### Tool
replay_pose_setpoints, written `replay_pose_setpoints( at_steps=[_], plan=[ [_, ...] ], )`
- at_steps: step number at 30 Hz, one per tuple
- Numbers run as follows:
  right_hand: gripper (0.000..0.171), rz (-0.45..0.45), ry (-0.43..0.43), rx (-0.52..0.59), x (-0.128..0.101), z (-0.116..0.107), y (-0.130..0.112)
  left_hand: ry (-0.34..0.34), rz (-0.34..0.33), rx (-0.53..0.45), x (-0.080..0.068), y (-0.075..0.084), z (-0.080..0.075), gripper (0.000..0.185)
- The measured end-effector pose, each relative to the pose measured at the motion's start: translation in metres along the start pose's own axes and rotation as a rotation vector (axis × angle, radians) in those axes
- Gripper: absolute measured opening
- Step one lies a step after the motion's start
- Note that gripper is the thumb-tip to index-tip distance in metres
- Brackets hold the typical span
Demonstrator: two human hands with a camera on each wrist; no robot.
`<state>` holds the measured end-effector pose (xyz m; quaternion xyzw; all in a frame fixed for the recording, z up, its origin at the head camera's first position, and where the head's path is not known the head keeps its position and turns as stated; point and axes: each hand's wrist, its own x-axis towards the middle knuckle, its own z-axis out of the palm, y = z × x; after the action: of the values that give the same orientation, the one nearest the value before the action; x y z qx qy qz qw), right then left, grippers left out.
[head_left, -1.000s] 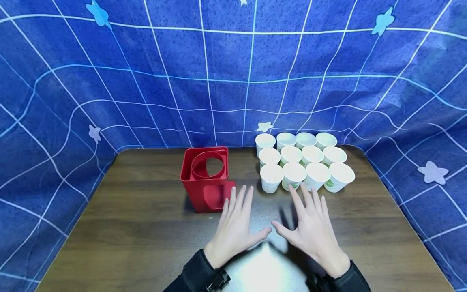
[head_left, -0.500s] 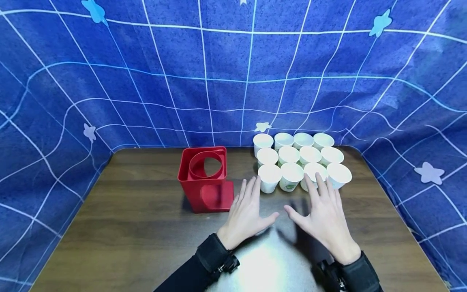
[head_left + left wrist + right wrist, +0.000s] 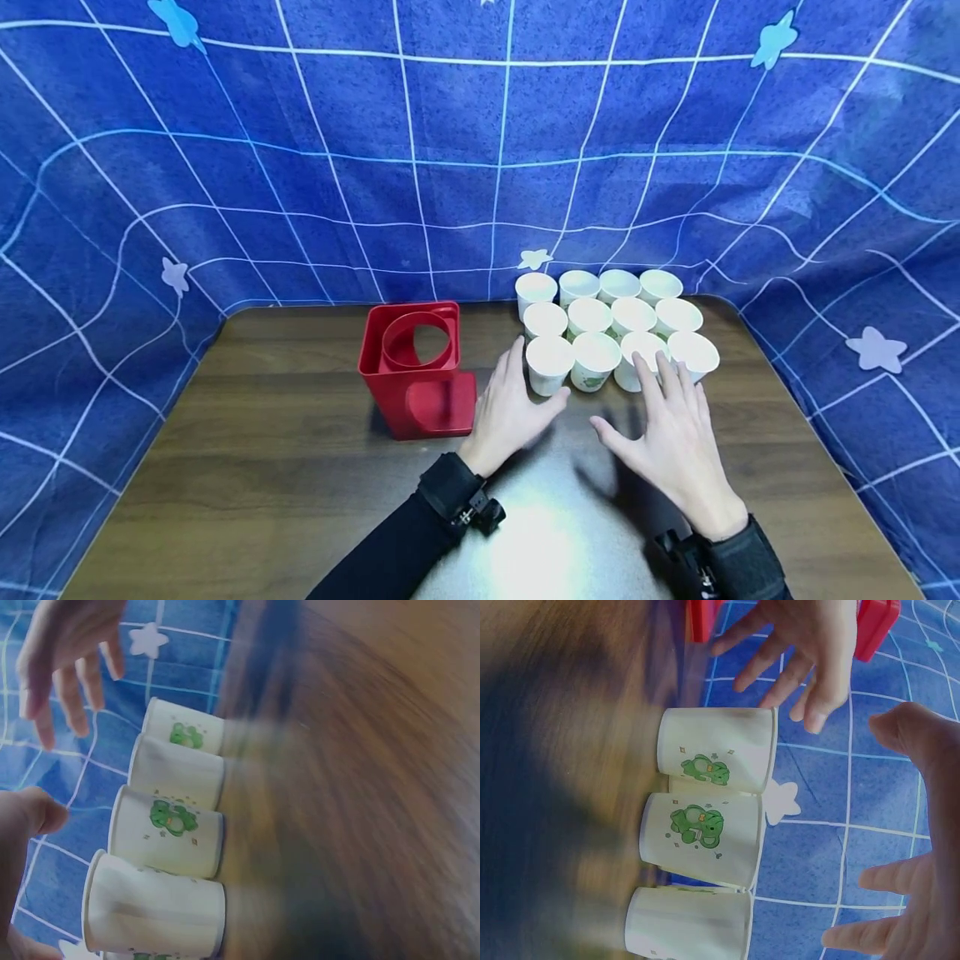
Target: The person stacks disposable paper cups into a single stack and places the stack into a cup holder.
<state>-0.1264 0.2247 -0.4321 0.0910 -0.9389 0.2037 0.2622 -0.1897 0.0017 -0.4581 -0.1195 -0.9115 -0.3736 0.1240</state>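
White paper cups [image 3: 590,364], several of them, stand upright in three rows at the back right. In the right wrist view a green bear print shows on one cup [image 3: 705,825]. My left hand [image 3: 508,417] reaches to the front left cup [image 3: 549,360], thumb and fingers spread apart at its near left side. Over the front of the row is my right hand [image 3: 675,437], its fingers extended and overlapping the two rightmost front cups, thumb pointing left. Neither hand holds anything. Both wrist views show the cups side-on between the hands.
Left of the cups stands a red square bin [image 3: 411,375] with a round ring in its top and a flat plate [image 3: 442,404] on its front side. A blue grid-patterned cloth [image 3: 465,183] hangs behind and around the brown wooden table [image 3: 285,467].
The left hand has moved right and forward to the front left cup. The right hand has shifted right, over the right end of the front row. The cups stay in place.
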Motion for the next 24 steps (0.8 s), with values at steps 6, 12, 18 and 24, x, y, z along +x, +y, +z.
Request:
replay_pose_setpoints(
  at_steps=[6, 12, 18, 24],
  plan=[
    [0.1, -0.002, 0.006, -0.001, -0.001, 0.0, 0.001, -0.02, -0.096, -0.073, 0.012, -0.002, 0.005, 0.097],
    [0.099, 0.007, 0.001, -0.005, -0.001, 0.0, 0.003, -0.028, -0.137, -0.162, 0.016, -0.004, 0.011, 0.099],
    [0.098, 0.005, 0.002, -0.003, -0.002, 0.0, 0.005, -0.018, -0.104, -0.213, 0.019, -0.007, 0.017, 0.095],
    [0.098, -0.002, 0.006, 0.001, -0.004, 0.0, 0.008, -0.026, -0.061, -0.251, 0.022, -0.008, 0.023, 0.096]
  ],
)
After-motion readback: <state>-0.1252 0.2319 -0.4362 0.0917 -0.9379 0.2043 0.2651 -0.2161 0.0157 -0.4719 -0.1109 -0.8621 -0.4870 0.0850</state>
